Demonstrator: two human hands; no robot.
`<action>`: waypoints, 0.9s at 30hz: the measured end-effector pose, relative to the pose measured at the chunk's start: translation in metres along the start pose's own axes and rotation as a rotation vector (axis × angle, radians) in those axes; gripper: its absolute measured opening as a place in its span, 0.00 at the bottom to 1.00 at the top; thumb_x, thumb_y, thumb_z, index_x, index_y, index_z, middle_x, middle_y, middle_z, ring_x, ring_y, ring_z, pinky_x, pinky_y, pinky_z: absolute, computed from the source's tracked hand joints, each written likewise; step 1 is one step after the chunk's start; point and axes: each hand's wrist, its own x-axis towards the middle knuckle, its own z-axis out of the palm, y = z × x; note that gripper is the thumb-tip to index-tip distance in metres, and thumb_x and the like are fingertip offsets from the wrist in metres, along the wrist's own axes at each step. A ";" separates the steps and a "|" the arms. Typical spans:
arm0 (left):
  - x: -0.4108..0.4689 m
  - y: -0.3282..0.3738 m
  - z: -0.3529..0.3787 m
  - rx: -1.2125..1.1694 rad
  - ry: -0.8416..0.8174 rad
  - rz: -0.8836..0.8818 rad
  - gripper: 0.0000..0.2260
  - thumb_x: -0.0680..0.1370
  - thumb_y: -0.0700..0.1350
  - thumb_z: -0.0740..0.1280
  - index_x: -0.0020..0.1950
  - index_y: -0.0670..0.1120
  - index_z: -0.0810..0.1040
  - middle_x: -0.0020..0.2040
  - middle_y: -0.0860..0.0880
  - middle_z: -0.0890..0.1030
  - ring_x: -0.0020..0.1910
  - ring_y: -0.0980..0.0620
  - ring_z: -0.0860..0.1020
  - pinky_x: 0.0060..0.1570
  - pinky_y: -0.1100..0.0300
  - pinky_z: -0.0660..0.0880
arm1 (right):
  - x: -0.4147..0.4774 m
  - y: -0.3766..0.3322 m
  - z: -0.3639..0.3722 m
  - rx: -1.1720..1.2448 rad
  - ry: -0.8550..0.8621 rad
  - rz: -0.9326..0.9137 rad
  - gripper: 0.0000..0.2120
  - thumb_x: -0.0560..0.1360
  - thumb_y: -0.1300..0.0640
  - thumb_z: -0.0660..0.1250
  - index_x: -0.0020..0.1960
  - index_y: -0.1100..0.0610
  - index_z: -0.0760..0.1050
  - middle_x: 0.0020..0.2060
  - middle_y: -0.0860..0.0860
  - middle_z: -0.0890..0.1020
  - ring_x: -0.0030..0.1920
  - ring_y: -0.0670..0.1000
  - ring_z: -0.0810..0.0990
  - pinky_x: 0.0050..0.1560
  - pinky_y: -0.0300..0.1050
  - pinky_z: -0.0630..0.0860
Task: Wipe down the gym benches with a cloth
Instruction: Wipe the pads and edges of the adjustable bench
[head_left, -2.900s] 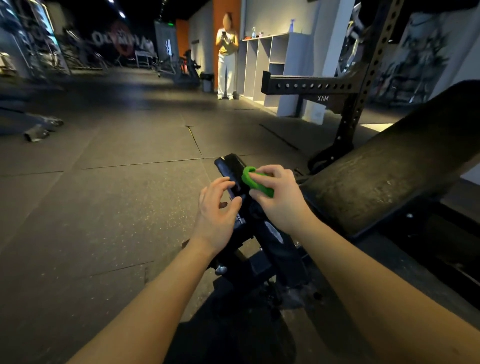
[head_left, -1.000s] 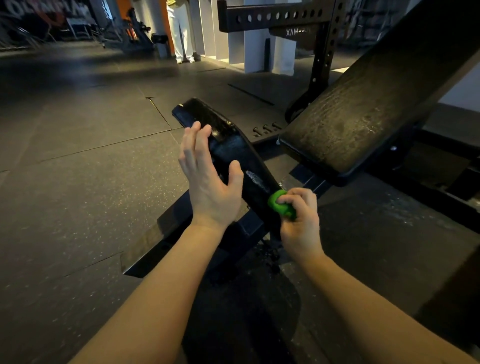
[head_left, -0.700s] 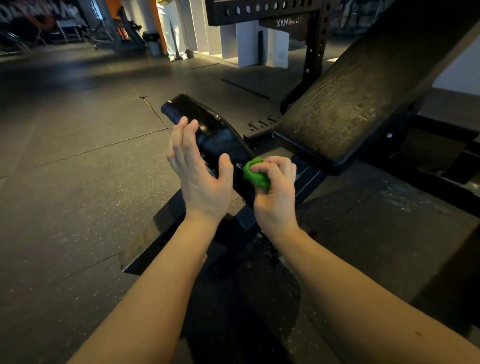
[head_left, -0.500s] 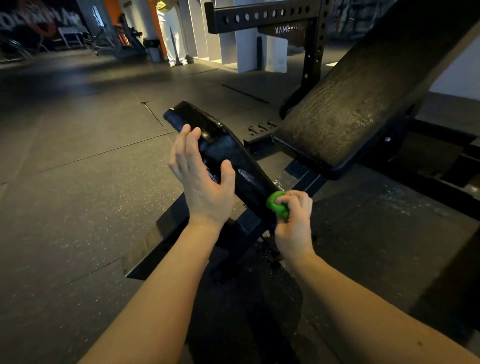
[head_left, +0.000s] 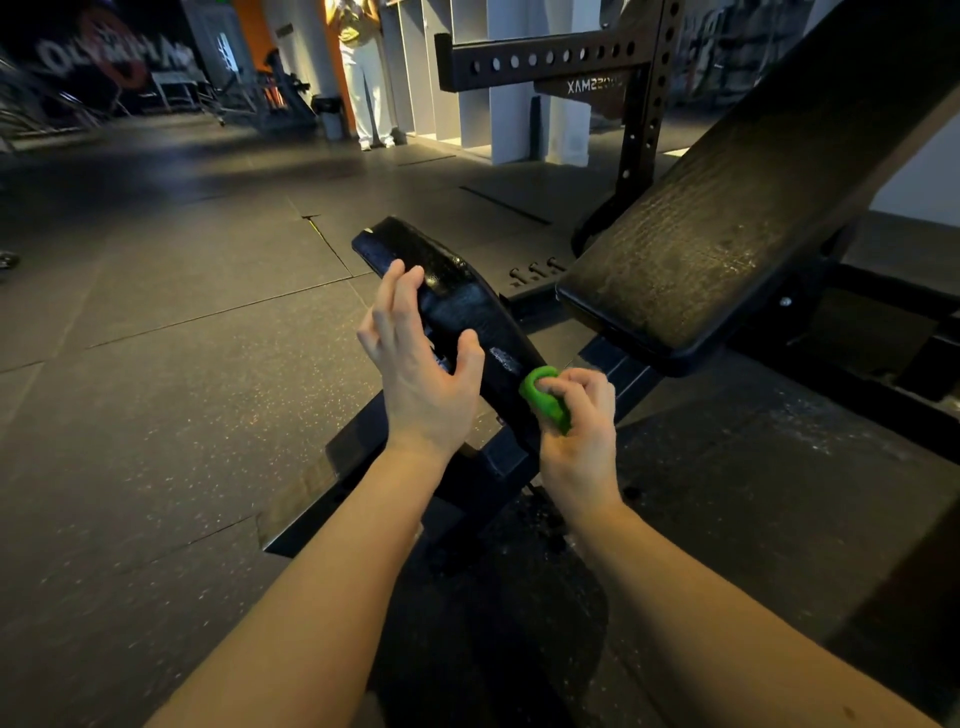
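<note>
A black gym bench fills the middle and right: a narrow glossy seat pad (head_left: 447, 291) tilted toward me and a large inclined back pad (head_left: 727, 208). My right hand (head_left: 582, 431) grips a bunched green cloth (head_left: 545, 395) and presses it against the near right edge of the seat pad. My left hand (head_left: 421, 364) is up beside the seat pad's left edge, fingers straight, thumb over the pad. A whitish smear shows on the seat pad just above the cloth.
The bench's black steel frame (head_left: 363, 467) runs across the dark rubber floor below my arms. A black perforated rack upright (head_left: 639, 104) stands behind the bench. A person (head_left: 363, 73) stands far back by white shelving (head_left: 498, 78). Open floor lies left.
Over the last second my right hand rubbed the cloth up the seat pad's right edge and back down to its near end. My left hand stayed at the pad's left side.
</note>
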 end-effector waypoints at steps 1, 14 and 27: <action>0.000 -0.001 -0.001 -0.002 -0.013 0.001 0.29 0.77 0.43 0.69 0.76 0.42 0.64 0.78 0.44 0.63 0.75 0.40 0.63 0.62 0.83 0.43 | -0.007 0.008 -0.004 -0.019 -0.020 -0.005 0.16 0.72 0.74 0.71 0.56 0.59 0.79 0.55 0.48 0.72 0.58 0.51 0.72 0.61 0.46 0.74; 0.001 -0.009 -0.003 -0.010 -0.045 0.005 0.29 0.77 0.51 0.65 0.77 0.47 0.62 0.79 0.49 0.61 0.78 0.45 0.60 0.68 0.76 0.34 | 0.011 -0.029 0.004 -0.009 0.056 -0.105 0.13 0.73 0.67 0.75 0.56 0.59 0.82 0.55 0.51 0.76 0.58 0.52 0.76 0.58 0.48 0.77; 0.002 -0.015 -0.005 -0.045 -0.031 0.047 0.30 0.76 0.50 0.66 0.77 0.47 0.63 0.78 0.49 0.62 0.77 0.56 0.59 0.77 0.44 0.54 | 0.031 -0.030 0.000 0.001 0.084 -0.122 0.13 0.74 0.64 0.74 0.58 0.60 0.81 0.55 0.51 0.78 0.57 0.53 0.77 0.57 0.53 0.78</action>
